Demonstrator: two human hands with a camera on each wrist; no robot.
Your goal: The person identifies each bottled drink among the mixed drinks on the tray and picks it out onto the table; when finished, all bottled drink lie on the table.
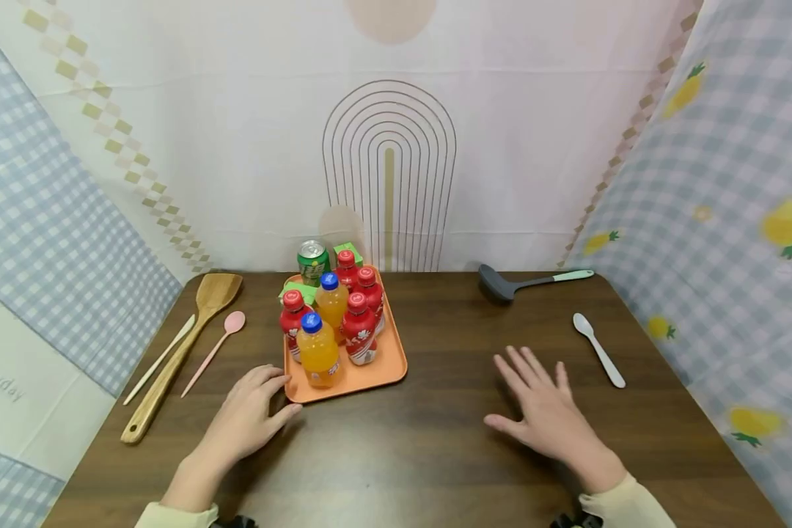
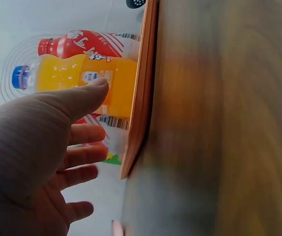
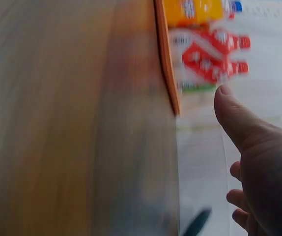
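Observation:
An orange tray [image 1: 378, 375] on the dark wooden table carries two bottles of orange drink with blue caps, the front one [image 1: 320, 356] near its edge. Several red-capped red bottles [image 1: 359, 334] stand around them, with a green can [image 1: 313, 264] and green boxes [image 1: 298, 292] behind. My left hand [image 1: 251, 411] is at the tray's front left corner, fingers loosely bent and fingertips right at the rim; in the left wrist view its thumb overlaps the orange bottle [image 2: 119, 81]. Well right of the tray, my right hand [image 1: 548, 414] is spread over the table, holding nothing.
On the left lie a wooden spatula [image 1: 181, 356], a pink spoon [image 1: 214, 348] and a thin pale utensil [image 1: 160, 359]. To the right are a dark ladle [image 1: 501, 284] with a mint handle end and a white spoon [image 1: 598, 348]. Patterned cloth [image 1: 257, 147] hangs behind and along both sides.

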